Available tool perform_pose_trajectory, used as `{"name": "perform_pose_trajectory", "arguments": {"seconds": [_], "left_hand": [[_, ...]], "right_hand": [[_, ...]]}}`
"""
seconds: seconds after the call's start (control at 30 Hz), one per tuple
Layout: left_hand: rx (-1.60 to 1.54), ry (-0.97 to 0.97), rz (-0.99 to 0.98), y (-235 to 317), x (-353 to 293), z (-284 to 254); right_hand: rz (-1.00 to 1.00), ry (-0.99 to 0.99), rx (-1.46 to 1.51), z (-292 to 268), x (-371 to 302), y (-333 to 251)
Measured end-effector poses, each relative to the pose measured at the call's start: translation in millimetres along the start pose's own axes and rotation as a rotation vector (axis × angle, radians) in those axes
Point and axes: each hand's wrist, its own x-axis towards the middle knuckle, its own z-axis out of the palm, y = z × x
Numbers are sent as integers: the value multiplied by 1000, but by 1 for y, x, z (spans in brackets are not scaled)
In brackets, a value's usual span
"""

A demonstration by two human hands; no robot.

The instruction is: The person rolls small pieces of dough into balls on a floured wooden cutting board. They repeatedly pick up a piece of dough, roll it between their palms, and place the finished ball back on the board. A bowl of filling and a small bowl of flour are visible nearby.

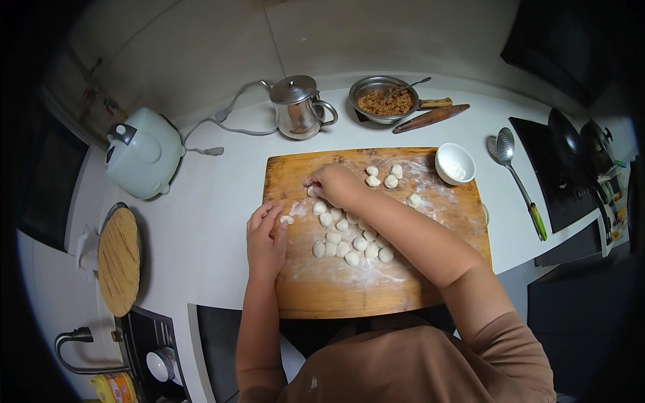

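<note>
Mid-frame, dough lumps (342,225) lie portioned, none visibly rolled thin; left hand (264,238) loosely open, right hand (334,185) at one, grip unclear.

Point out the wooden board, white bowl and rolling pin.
Wooden board (336,299), head view: bare near surface.
White bowl (442,160), head view: left inner wall.
Rolling pin (431,118), head view: middle of shaft.

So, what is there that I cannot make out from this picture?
In the head view:
Dough pieces: exact count; the right forearm covers some.
Right hand: whether it grips; the hand itself hides this.
Kettle: its contents; the lid hides them.
Yellow package: its bottom; the lower edge cuts it.
</note>
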Motion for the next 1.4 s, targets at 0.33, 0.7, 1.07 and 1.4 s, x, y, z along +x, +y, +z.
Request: {"name": "perform_pose_trajectory", "arguments": {"seconds": [0.33,0.7,1.07,1.4], "left_hand": [[-783,33,-287,14,-11,1],[-1846,-142,-387,71,16,46],[-1913,-181,-270,128,7,27],[-2484,-168,487,160,3,51]], "right_hand": [[16,25,-117,-2,-4,-10],[-104,75,76,-51,-54,-79],[-444,437,-250,-56,-59,-104],[-359,165,-33,-14,-86,-139]]}}
